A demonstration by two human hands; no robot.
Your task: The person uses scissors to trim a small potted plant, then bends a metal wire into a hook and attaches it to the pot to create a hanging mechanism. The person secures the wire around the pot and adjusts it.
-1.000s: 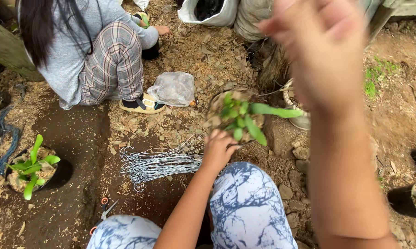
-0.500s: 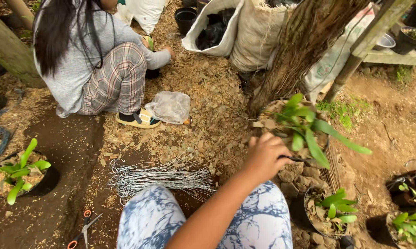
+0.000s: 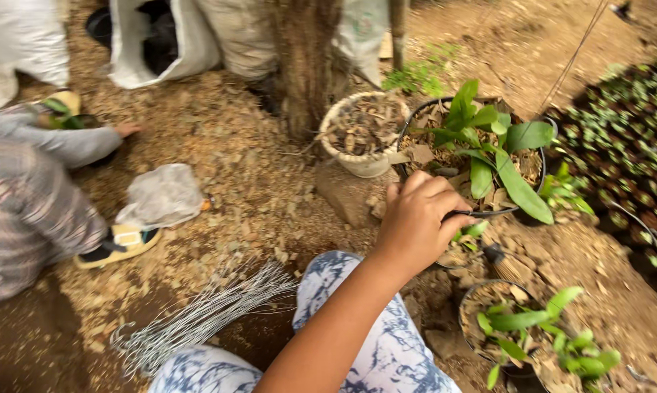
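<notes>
The left hand (image 3: 416, 222) pinches the near rim of the black pot (image 3: 521, 209), which holds a green plant (image 3: 497, 149). A white pot (image 3: 363, 135) stands just beside the black pot, a tree trunk (image 3: 303, 65) behind. Wire hooks (image 3: 197, 320) lie well apart, near the knee (image 3: 335, 280).

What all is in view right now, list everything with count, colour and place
potted plant: one, green leaves in a black pot, right of centre, rim gripped
pale pot: one, whitish, filled with bark chips, by the tree trunk
small potted plants: a few, green, lower right
seedling pots: many, dark, far right
wire bundle: one, silvery, lower left on the ground
plastic bag: one, clear, left
sacks: several, white, top
other person: one, grey and checked clothing, left edge
knees: blue-white patterned trousers, bottom
left hand: fingers on the black pot's rim
</notes>
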